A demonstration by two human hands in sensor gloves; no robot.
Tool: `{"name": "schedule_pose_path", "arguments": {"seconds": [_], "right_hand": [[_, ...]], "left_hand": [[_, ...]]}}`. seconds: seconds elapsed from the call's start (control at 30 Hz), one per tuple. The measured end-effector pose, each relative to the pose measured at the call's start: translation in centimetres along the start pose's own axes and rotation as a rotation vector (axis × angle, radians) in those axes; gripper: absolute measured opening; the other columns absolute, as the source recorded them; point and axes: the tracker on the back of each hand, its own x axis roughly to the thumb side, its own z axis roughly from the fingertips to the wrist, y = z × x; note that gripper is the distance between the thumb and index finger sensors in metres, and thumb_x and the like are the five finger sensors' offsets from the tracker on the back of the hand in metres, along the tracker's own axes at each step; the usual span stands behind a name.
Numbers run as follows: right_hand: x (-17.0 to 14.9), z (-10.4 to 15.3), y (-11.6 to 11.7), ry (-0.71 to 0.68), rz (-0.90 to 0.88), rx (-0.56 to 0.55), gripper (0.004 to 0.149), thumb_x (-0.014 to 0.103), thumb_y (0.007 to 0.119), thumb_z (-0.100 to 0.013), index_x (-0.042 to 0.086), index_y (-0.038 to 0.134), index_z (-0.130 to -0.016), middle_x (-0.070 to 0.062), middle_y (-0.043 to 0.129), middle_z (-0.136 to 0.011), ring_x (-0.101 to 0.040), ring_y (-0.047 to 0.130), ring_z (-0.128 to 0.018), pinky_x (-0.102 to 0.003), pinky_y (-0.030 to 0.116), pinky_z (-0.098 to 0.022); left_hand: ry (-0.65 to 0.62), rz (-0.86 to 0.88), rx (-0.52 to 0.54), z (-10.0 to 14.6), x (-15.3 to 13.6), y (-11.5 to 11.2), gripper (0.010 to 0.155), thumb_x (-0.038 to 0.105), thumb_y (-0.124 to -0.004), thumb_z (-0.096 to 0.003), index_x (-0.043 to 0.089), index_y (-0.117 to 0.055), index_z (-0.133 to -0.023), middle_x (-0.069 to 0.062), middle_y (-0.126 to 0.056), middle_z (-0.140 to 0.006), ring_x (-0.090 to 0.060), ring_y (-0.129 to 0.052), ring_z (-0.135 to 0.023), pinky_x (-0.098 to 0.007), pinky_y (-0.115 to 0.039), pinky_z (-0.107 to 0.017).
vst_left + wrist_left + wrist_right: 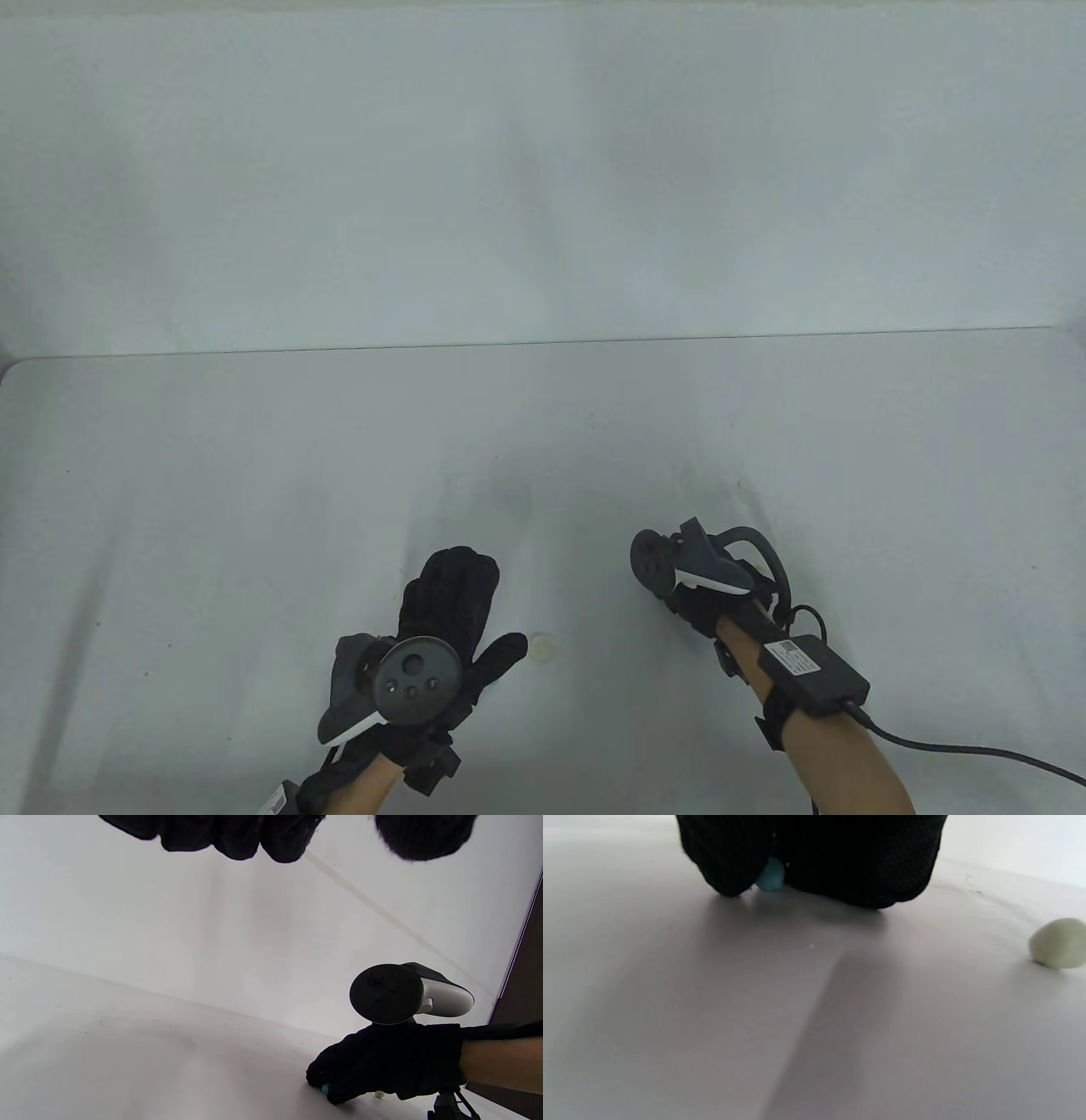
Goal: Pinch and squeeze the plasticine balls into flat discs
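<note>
My right hand (683,594) is low on the table (254,509), curled under its tracker. Its fingertips (729,866) pinch a small light-blue plasticine piece (771,876) right at the table surface. The blue piece also peeks out under the right hand (382,1065) in the left wrist view (325,1089). My left hand (479,607) is open and lies flat, palm down, holding nothing. A pale round plasticine piece (540,648) lies on the table just right of the left thumb. A pale greenish ball (1058,943) shows in the right wrist view, apart from the right hand.
The white table's far edge (543,344) meets a white backdrop. A black cable (959,751) runs from the right wrist box to the right.
</note>
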Motion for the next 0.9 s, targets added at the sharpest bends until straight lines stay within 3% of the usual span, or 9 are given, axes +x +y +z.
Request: {"name": "schedule_pose_path", "arguments": {"seconds": [0.1,0.27,0.43,0.5,0.6,0.7,0.9], "right_hand": [[0.3,0.2,0.2,-0.011,0.036,-0.041,0.04,0.038,0.077,-0.053,0.022,0.077,-0.089,-0.005,0.09,-0.084,-0.025,0.097,-0.07,-0.035,0.09,-0.055],[0.4,0.3,0.2,-0.013,0.042,-0.038,0.038,0.039,0.074,-0.055,0.022,0.077,-0.089,-0.005,0.09,-0.082,-0.026,0.096,-0.07,-0.037,0.089,-0.055],[0.0,1.9,-2.0,-0.008,-0.043,-0.113,0.04,0.045,0.072,-0.055,0.024,0.076,-0.09,-0.002,0.09,-0.087,-0.027,0.096,-0.076,-0.038,0.089,-0.047],[-0.5,2.9,-3.3,-0.003,-0.077,-0.149,0.041,0.046,0.072,-0.055,0.023,0.076,-0.09,-0.003,0.093,-0.086,-0.026,0.1,-0.071,-0.037,0.091,-0.044],[-1.6,4.6,-5.3,0.006,-0.228,-0.188,0.042,0.043,0.074,-0.055,0.021,0.074,-0.091,-0.005,0.095,-0.082,-0.024,0.105,-0.065,-0.034,0.093,-0.041],[-3.1,6.3,-6.6,0.008,-0.434,-0.187,0.043,0.039,0.076,-0.055,0.02,0.071,-0.094,-0.006,0.093,-0.084,-0.024,0.103,-0.066,-0.033,0.093,-0.042],[-5.2,9.3,-7.1,-0.045,-0.895,-0.175,0.051,0.033,0.077,-0.056,0.009,0.068,-0.1,-0.015,0.087,-0.086,-0.03,0.095,-0.067,-0.035,0.093,-0.047]], "left_hand": [[0.003,0.006,-0.009,0.0,0.0,-0.1,0.082,0.052,-0.063,-0.0535,0.0,-0.043,-0.114,-0.033,-0.04,-0.114,-0.06,-0.044,-0.104,-0.067,-0.045,-0.071],[0.005,0.005,-0.003,0.0,0.0,-0.1,0.082,0.052,-0.063,-0.0535,0.0,-0.043,-0.114,-0.033,-0.041,-0.114,-0.06,-0.044,-0.104,-0.067,-0.045,-0.071],[0.006,0.011,0.007,0.0,-0.1,0.1,0.082,0.052,-0.063,-0.0536,0.0,-0.044,-0.114,-0.033,-0.041,-0.114,-0.06,-0.045,-0.104,-0.067,-0.046,-0.071],[0.006,0.004,0.008,0.0,-0.1,0.1,0.082,0.052,-0.063,-0.0537,0.0,-0.044,-0.114,-0.033,-0.041,-0.114,-0.06,-0.045,-0.104,-0.067,-0.046,-0.071],[0.008,0.013,0.02,0.1,-0.2,0.3,0.081,0.052,-0.063,-0.0536,0.001,-0.044,-0.114,-0.033,-0.041,-0.114,-0.06,-0.045,-0.104,-0.067,-0.046,-0.071],[0.01,0.006,0.027,0.1,-0.3,0.4,0.081,0.052,-0.063,-0.0537,0.001,-0.044,-0.114,-0.033,-0.041,-0.114,-0.06,-0.045,-0.104,-0.067,-0.045,-0.071],[0.013,0.012,0.035,0.2,-0.3,0.5,0.081,0.052,-0.063,-0.0538,0.001,-0.044,-0.114,-0.033,-0.04,-0.114,-0.059,-0.044,-0.104,-0.067,-0.045,-0.071]]}}
